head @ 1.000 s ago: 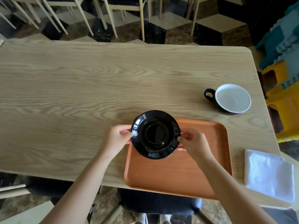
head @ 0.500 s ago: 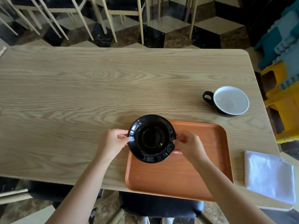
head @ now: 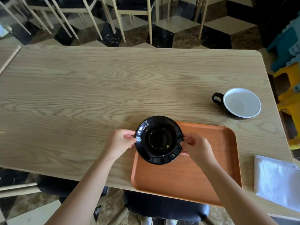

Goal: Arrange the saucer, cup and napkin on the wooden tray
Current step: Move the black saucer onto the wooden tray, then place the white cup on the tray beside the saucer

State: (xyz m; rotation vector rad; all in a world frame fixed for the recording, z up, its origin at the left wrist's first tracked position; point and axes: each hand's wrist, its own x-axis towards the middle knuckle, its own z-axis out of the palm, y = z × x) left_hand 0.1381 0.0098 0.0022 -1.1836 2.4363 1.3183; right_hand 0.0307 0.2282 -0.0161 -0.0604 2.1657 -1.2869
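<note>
Head view. A black saucer (head: 159,139) is held at its opposite rims by both hands, over the far left corner of the wooden tray (head: 186,172); its left edge overhangs the tray's left rim. Whether the saucer is resting on the tray or is just above it cannot be told.

Left hand (head: 119,142): forearm entered from the lower left, wrist roughly straight, palm turned toward the saucer. Fingers (head: 128,136) are curled and pinched on the saucer's left rim, thumb on top.

Right hand (head: 197,147): forearm entered from the lower right and laid across the tray, back of hand up. Fingers (head: 189,141) are bent and pinched on the saucer's right rim; one fingertip is seen below the rim, against the tray surface.

A black cup (head: 238,103) with a white interior is stood upright on the table (head: 81,95), beyond the tray's far right corner and apart from it, handle pointed left. A folded white napkin (head: 277,181) is laid flat at the table's near right edge, just right of the tray and not touching it.

The tray is set at the near edge of the table. Chair legs (head: 120,18) are seen on the chequered floor (head: 227,21) beyond the table.
</note>
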